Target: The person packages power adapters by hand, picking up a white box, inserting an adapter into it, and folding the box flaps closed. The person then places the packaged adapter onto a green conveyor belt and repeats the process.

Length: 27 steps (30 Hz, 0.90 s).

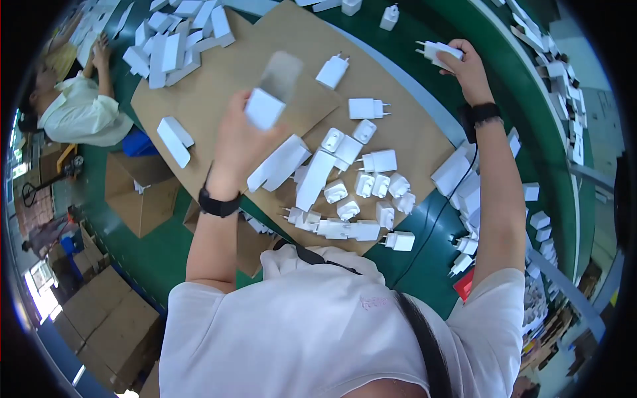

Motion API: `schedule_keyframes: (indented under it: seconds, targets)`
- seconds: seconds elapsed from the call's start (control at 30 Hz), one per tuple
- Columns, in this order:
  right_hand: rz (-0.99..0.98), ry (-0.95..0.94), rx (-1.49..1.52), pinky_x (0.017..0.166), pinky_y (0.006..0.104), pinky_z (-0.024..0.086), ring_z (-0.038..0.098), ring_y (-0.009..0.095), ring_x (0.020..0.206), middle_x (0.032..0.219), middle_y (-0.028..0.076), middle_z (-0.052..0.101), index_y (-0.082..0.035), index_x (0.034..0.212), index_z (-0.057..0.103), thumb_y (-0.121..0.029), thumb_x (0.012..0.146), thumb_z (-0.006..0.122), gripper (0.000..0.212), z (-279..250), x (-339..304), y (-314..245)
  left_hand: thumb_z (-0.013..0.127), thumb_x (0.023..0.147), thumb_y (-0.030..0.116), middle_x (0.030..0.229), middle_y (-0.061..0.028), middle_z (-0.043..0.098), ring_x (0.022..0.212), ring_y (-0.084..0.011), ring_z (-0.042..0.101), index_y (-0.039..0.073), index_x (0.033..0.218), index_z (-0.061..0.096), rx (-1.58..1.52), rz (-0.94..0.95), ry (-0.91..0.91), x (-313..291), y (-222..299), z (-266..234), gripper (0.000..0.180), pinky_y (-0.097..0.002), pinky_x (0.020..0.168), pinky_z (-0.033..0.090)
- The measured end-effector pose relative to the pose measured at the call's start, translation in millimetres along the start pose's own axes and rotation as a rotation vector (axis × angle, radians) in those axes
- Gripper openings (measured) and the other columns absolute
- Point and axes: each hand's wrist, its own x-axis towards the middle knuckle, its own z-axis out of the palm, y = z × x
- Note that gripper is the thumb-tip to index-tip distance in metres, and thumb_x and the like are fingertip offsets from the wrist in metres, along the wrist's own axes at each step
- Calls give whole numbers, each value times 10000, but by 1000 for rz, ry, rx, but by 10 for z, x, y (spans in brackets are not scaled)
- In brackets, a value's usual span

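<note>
My left hand [240,142], slightly blurred, is closed round a small white box [265,109] above the cardboard sheet [219,79]. A pale, see-through smear extends from the box's far end; what it is cannot be made out. Out at the far right, my right hand [468,69] grips a white plug charger [434,52], its two pins pointing left, over the green surface. Between my arms lie several loose white chargers [379,161], among them folded white cartons [315,179]. Two more chargers, one of them here [333,71], lie farther back on the cardboard.
White boxes [174,53] are heaped at the far left, and one folded carton [175,141] lies nearer. A green belt [524,132] with a pale edge curves along the right. A black cable [434,222] hangs from my right wrist. Another person [83,109] works at the left, behind a cardboard carton [139,192].
</note>
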Motion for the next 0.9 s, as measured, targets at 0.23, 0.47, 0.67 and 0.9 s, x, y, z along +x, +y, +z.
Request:
schedule_keyframes:
  seconds: [0.23,0.47,0.67,0.9]
  targets:
    - [-67,76,454,664,254,524,620,166,806,959,104,611,2,1046,515,-111,807,616,283,217,-1456,-1184,779,590,174,904,-188,561,842,-367,539,9,1021,473,-111,552,-39,-236,781,799,554,-424,725,441]
    - [-148,224,163,702,222,473,605,128,803,883,90,624,-34,1081,473,-42,709,731,452,36,-1917,-1271,786,582,182,932,-177,541,868,-357,521,5,1015,470,-240,594,-65,-485,1085,875,564,-428,730,431]
    - [-234,162,-185,632,201,457,604,107,729,827,88,623,-55,980,425,-78,691,758,442,-121,-1993,-1304,792,544,155,924,-156,522,832,-347,501,17,1028,458,-106,832,-61,-459,1031,851,605,-433,709,407]
    - [-113,68,-260,604,207,464,609,137,692,769,85,636,-52,971,411,-97,671,776,474,-56,-2026,-1340,788,507,109,895,-129,536,801,-336,499,27,1012,454,-151,826,5,-589,1110,853,611,-432,710,403]
